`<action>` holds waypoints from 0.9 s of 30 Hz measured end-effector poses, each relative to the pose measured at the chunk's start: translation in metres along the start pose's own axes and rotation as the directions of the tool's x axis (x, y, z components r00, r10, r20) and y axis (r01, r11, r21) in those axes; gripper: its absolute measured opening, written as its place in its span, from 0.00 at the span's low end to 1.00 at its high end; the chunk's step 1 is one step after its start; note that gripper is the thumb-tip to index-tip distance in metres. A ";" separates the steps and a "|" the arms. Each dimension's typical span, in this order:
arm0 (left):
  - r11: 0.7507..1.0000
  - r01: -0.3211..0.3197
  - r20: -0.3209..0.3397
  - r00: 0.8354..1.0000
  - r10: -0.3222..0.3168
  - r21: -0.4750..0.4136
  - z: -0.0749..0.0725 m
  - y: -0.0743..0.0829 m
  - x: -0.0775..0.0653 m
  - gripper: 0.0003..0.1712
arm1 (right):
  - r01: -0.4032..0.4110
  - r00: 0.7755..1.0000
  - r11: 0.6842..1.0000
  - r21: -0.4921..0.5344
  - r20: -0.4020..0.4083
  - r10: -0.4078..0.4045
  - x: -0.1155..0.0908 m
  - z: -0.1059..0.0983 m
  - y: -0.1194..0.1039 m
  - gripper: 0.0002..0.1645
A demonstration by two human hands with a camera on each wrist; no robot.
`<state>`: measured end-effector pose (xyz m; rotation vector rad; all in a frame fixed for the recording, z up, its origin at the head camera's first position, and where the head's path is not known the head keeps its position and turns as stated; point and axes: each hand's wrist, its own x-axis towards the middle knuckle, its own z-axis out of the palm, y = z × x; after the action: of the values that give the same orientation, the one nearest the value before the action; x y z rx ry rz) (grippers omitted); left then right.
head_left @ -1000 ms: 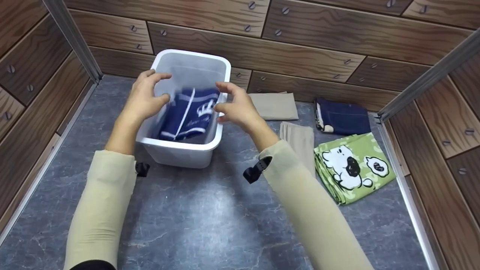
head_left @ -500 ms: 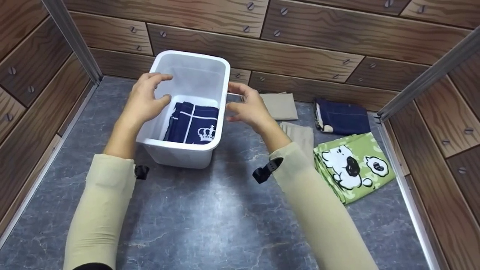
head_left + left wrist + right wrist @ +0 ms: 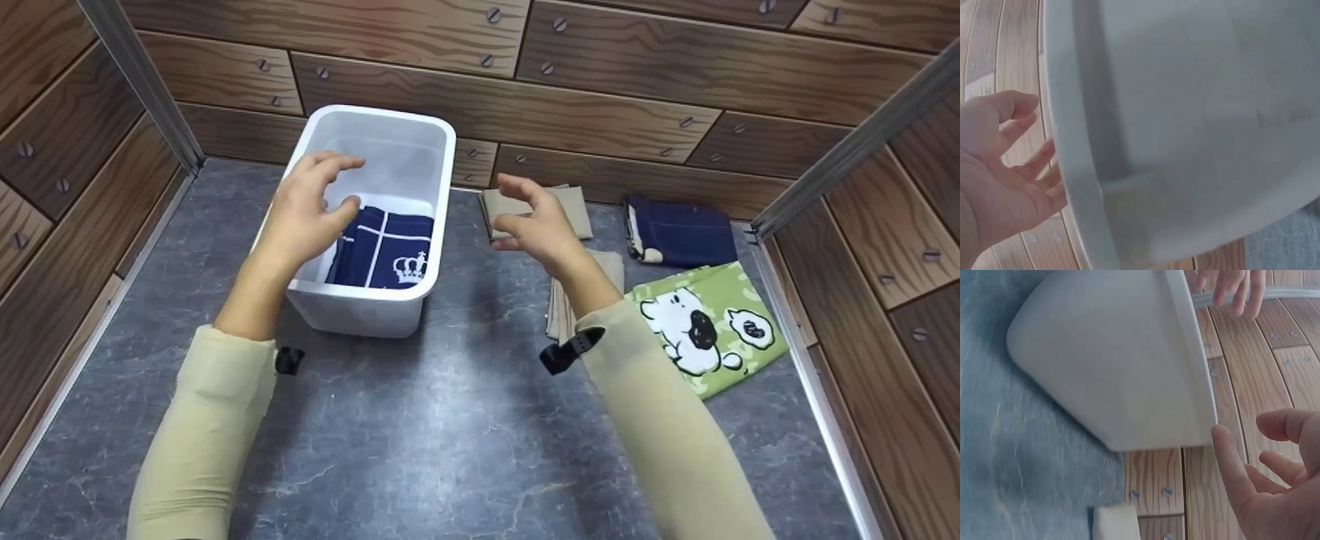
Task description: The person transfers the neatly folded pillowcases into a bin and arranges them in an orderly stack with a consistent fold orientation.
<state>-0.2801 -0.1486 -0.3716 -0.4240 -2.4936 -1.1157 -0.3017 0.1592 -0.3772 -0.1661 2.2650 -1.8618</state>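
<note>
Moved: the right grip [image 3: 544,229] has gone right, away from the bin [image 3: 360,316].
Right grip: fingers apart, holding nothing.
Left grip [image 3: 304,217]: fingers apart too, holding nothing, over the bin's left edge.
Blue cloth [image 3: 394,244]: folded, low inside the bin.
Near the right grip: back tan cloth [image 3: 576,210] and front tan cloth [image 3: 611,268].
Farther right: dark cloth [image 3: 682,232], green cloth [image 3: 739,330] just below it.
Under it all: grey surface [image 3: 435,435].

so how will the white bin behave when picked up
The white bin should probably feel stiff, as its walls show no sag. It may be light for its size, with only folded navy cloth visible inside.
</note>
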 end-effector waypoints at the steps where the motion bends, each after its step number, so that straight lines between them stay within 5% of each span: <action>1: 1.000 -0.020 -0.014 1.000 0.020 -0.004 0.002 0.003 -0.001 0.26 | -0.002 1.000 1.000 0.001 -0.006 0.002 -0.001 -0.004 0.002 0.40; 7: 0.988 -0.155 -0.056 0.986 0.155 0.002 0.018 0.024 -0.011 0.24 | -0.009 0.999 0.999 -0.033 -0.035 0.007 -0.011 -0.029 0.017 0.39; 12: 0.957 -0.278 -0.039 0.959 0.281 0.078 0.038 0.042 -0.024 0.24 | 0.000 0.998 0.997 -0.079 -0.060 -0.005 -0.023 -0.051 0.034 0.40; 15: 0.916 -0.380 -0.031 0.922 0.387 0.128 0.052 0.052 -0.032 0.24 | 0.013 0.996 0.994 -0.106 -0.084 -0.022 -0.032 -0.061 0.046 0.40; 19: 0.838 -0.529 -0.020 0.844 0.536 0.134 0.070 0.067 -0.040 0.24 | 0.036 0.991 0.977 -0.209 -0.121 -0.063 -0.044 -0.071 0.063 0.39; 23: 0.768 -0.631 -0.005 0.772 0.635 0.110 0.090 0.081 -0.049 0.23 | 0.072 0.975 0.919 -0.387 -0.165 -0.146 -0.057 -0.078 0.076 0.36; 27: 0.728 -0.678 0.026 0.733 0.679 0.107 0.116 0.085 -0.056 0.21 | 0.129 0.950 0.857 -0.500 -0.184 -0.251 -0.067 -0.082 0.088 0.34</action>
<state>-0.2198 -0.0125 -0.4133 -1.1756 -2.0591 -0.6598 -0.2511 0.2696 -0.4430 -0.2580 2.9562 -1.4136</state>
